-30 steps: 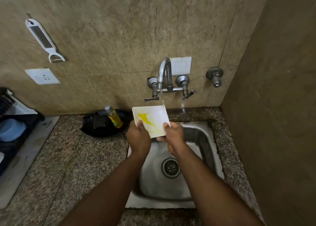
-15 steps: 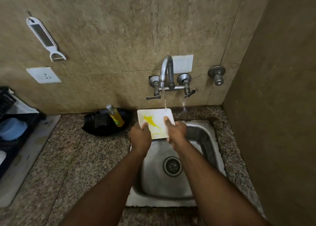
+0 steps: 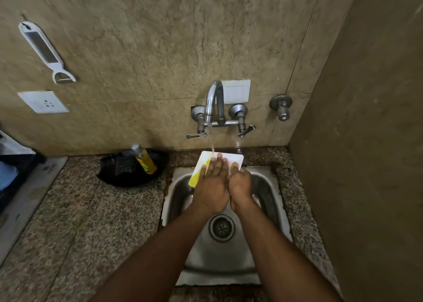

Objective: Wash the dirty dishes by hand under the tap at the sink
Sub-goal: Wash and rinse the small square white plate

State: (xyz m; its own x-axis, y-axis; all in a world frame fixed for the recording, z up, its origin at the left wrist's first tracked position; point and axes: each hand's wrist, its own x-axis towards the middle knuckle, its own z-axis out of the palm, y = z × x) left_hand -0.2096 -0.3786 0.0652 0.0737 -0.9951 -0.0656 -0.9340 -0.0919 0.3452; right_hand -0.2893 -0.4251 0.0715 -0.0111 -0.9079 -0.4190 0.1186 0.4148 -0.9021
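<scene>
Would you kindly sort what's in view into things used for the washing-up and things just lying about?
In use: plate, tap, sink, left hand, right hand.
Lying about: bottle, peeler, socket, black tray.

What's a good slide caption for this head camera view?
Left hand rubs a yellow-stained white plate under the running tap, right hand holding its edge.

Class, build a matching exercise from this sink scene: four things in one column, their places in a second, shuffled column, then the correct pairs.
Things
1. white plate
2. yellow bottle
3. peeler
4. drain

Places
A. hanging on the wall
B. bottom of the sink
C. under the tap stream, in both hands
D. leaning on a black bag on the counter

Pairs: 1-C, 2-D, 3-A, 4-B
</scene>
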